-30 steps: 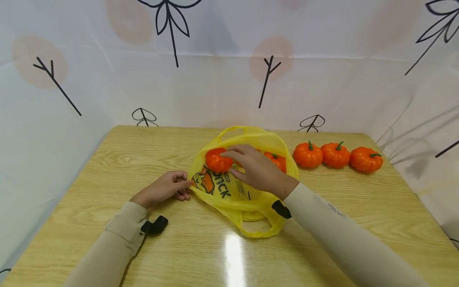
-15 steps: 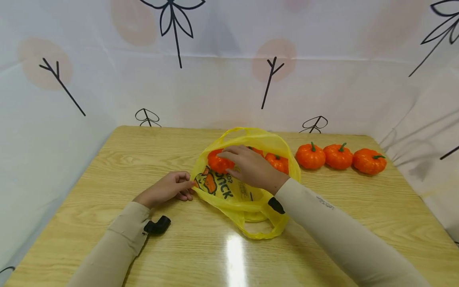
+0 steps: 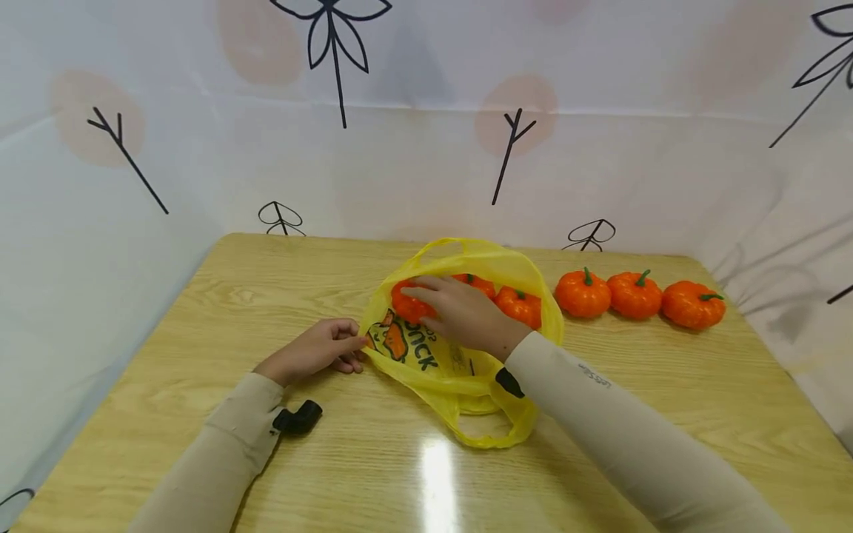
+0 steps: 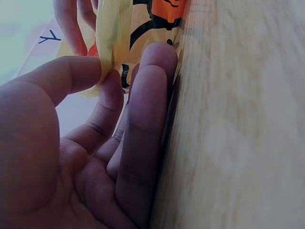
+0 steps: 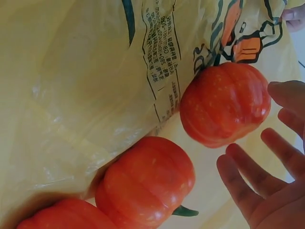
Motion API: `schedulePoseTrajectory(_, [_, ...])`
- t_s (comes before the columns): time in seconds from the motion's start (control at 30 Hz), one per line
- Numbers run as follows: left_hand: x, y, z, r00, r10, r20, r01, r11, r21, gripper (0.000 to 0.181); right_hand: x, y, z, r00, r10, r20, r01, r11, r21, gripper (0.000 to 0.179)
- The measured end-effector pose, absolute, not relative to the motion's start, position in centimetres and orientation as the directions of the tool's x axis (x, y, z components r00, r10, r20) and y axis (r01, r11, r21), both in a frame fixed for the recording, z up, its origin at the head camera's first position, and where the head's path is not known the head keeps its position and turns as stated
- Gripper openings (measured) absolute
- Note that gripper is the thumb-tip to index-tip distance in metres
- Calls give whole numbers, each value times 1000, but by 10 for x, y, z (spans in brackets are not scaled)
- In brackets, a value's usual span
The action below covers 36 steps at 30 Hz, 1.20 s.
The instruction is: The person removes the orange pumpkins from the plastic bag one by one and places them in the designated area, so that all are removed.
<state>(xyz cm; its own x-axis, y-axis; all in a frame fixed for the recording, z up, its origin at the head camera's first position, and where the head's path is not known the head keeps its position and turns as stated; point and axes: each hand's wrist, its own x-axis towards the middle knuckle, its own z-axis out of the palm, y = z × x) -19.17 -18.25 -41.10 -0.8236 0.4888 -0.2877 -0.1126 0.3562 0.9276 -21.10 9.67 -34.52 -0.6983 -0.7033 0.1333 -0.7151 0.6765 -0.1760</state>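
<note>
A yellow plastic bag (image 3: 433, 377) lies with its mouth spread on the table, printed inside with lettering and a cartoon. My left hand (image 3: 318, 349) pinches its left rim between thumb and index finger; the left wrist view shows this pinch on the yellow film (image 4: 112, 38). Inside the bag, my right hand (image 3: 469, 314) reaches over an orange pumpkin (image 3: 408, 302). In the right wrist view, the fingers stand spread beside this pumpkin (image 5: 226, 105), with the thumb tip at its edge. Two more pumpkins, one at the middle (image 3: 474, 283) and one at right (image 3: 520, 305), sit in the bag.
Right of the bag, three orange pumpkins with green stems stand in a row: a left one (image 3: 583, 294), a middle one (image 3: 634, 295) and a right one (image 3: 693, 304). The wooden table (image 3: 220, 296) meets a patterned cloth backdrop (image 3: 413, 170) behind.
The right hand has shifted a little left inside the bag, and the pumpkin behind it shows more. The left hand keeps its hold on the rim. The head view has drifted slightly.
</note>
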Motion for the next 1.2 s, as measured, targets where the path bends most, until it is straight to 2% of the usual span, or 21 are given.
schedulePoseTrajectory(0.83, [-192,-181,-411,-824,488,-287,-119,346,931,24,-210,98,-353,-712,-689,137,-700,683,-209,64])
schedulePoseTrajectory(1.2, [-193,-181,-411,-823,490,-286,-117,347,931,26,-210,99,-354,-710,-692,130,-704,691,-165,67])
